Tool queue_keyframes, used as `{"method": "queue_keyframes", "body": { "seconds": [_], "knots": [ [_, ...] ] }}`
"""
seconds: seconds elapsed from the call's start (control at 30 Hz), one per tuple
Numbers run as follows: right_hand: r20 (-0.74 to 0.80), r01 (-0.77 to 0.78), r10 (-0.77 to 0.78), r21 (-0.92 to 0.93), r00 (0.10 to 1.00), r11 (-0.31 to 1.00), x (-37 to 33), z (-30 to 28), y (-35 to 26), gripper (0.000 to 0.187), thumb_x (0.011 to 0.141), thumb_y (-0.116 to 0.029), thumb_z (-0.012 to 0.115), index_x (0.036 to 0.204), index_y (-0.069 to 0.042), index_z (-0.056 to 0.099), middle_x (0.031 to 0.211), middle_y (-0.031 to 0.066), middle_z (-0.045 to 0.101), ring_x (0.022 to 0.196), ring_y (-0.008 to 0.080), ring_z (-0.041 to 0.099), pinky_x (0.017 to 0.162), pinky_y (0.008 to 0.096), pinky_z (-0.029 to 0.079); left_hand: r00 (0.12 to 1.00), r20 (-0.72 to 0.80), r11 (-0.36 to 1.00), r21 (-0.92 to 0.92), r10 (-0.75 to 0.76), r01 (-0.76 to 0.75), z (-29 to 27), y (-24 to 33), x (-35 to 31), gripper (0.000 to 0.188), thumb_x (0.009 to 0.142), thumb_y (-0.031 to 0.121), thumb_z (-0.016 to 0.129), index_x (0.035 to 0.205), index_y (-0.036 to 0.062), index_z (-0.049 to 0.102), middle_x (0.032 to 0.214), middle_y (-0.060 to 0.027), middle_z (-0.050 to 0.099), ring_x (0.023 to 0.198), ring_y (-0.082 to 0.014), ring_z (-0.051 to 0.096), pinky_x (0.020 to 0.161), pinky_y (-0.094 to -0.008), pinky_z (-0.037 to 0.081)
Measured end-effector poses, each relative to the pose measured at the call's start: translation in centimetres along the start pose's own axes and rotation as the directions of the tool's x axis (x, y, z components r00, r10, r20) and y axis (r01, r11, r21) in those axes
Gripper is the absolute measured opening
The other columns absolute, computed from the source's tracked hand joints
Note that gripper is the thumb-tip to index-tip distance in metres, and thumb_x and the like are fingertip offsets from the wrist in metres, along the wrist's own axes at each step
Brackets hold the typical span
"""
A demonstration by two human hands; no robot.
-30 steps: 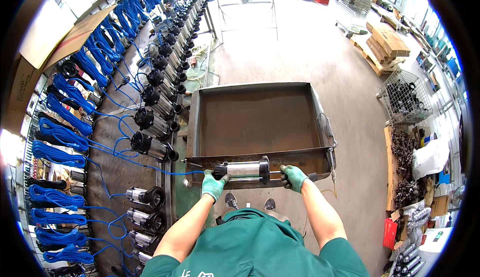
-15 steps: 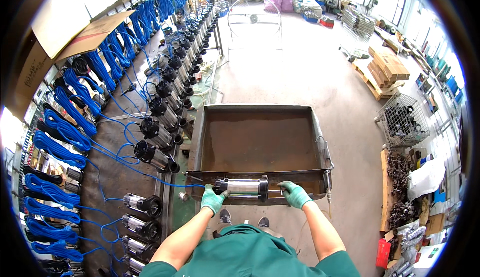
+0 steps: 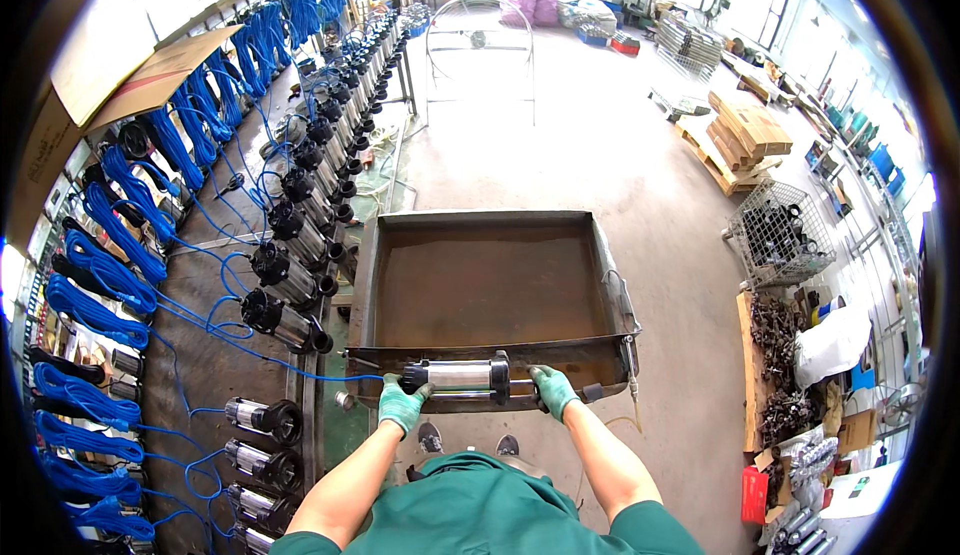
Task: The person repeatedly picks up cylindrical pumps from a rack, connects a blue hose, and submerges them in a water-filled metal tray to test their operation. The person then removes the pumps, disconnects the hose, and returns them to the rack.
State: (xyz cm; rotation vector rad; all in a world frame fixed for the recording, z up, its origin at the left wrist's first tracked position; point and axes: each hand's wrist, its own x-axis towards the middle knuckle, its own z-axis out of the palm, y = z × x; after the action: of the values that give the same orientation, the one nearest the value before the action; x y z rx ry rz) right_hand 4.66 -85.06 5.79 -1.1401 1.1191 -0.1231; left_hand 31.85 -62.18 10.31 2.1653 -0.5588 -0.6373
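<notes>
A pump (image 3: 460,375) with a silver cylindrical body and black ends lies on its side across the near edge of a metal tank (image 3: 372,285). My left hand (image 3: 402,403), in a green glove, is closed around its left black end, where a blue cable (image 3: 310,370) runs off to the left. At the opposite end, my gloved right hand (image 3: 555,392) has its fingers closed at a short metal rod (image 3: 521,385) beside the pump. The glove hides how far the rod reaches. Brownish liquid (image 3: 490,285) fills the tank.
To the left, a bench (image 3: 200,325) carries a long row of similar pumps (image 3: 283,273) with coiled blue cables (image 3: 95,310). A wire cage (image 3: 782,235), a pallet of flat cartons (image 3: 745,140) and a red box (image 3: 754,495) stand on the right.
The whole scene has shifted left in the picture as my head turned. My right hand is slightly nearer the pump and tilted differently. My left hand keeps its hold.
</notes>
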Motion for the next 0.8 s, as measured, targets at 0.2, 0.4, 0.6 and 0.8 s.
{"method": "queue_keyframes", "body": {
  "seconds": [0.2, 0.4, 0.6, 0.8],
  "knots": [
    [0.102, 0.217, -0.192, -0.399, 0.976, 0.891, -2.1, -0.7, -1.6, 0.042, 0.105, -0.036, 0.064, 0.133, -0.004, 0.065, 0.092, 0.0066, 0.071, 0.077, 0.0200, 0.070, 0.066, 0.0325, 0.058, 1.000, -0.017, 0.999, 0.044, 0.013, -0.012, 0.1, -0.7, 0.1, 0.063, 0.080, 0.027, 0.094, 0.116, -0.0012, 0.051, 0.098, -0.0140, 0.072, 0.085, -0.0239, 0.067, 0.083, -0.0387, 0.056],
    [0.175, 0.295, -0.245, -0.380, 0.954, 0.877, -0.9, -2.6, -0.4, 0.041, 0.102, -0.040, 0.068, 0.124, -0.005, 0.072, 0.087, 0.0079, 0.072, 0.089, 0.0230, 0.070, 0.084, 0.0365, 0.057, 1.000, -0.026, 0.998, 0.060, 0.005, -0.004, -0.1, 0.1, -0.2, 0.067, 0.079, 0.028, 0.095, 0.119, -0.0022, 0.051, 0.098, -0.0162, 0.073, 0.087, -0.0270, 0.069, 0.084, -0.0402, 0.056],
    [0.028, -0.029, 0.030, -0.053, 0.999, 0.998, -0.4, -0.3, -2.2, 0.036, 0.105, -0.034, 0.067, 0.127, -0.006, 0.067, 0.078, 0.0027, 0.065, 0.072, 0.0154, 0.064, 0.063, 0.0327, 0.055, 1.000, -0.030, 0.998, 0.070, 0.002, 0.000, -0.3, 0.8, -0.5, 0.065, 0.079, 0.028, 0.094, 0.118, -0.0023, 0.052, 0.097, -0.0159, 0.073, 0.087, -0.0270, 0.069, 0.084, -0.0400, 0.056],
    [0.250, 0.505, -0.552, -0.778, 0.795, 0.374, -4.7, -2.5, -3.4, 0.051, 0.095, -0.032, 0.077, 0.140, -0.013, 0.064, 0.106, 0.0178, 0.075, 0.097, 0.0320, 0.072, 0.089, 0.0397, 0.057, 1.000, -0.025, 0.999, 0.031, -0.008, 0.009, 0.0, 0.0, -0.3, 0.065, 0.079, 0.027, 0.094, 0.118, -0.0025, 0.052, 0.097, -0.0155, 0.073, 0.086, -0.0269, 0.069, 0.083, -0.0393, 0.056]
  ]
}}
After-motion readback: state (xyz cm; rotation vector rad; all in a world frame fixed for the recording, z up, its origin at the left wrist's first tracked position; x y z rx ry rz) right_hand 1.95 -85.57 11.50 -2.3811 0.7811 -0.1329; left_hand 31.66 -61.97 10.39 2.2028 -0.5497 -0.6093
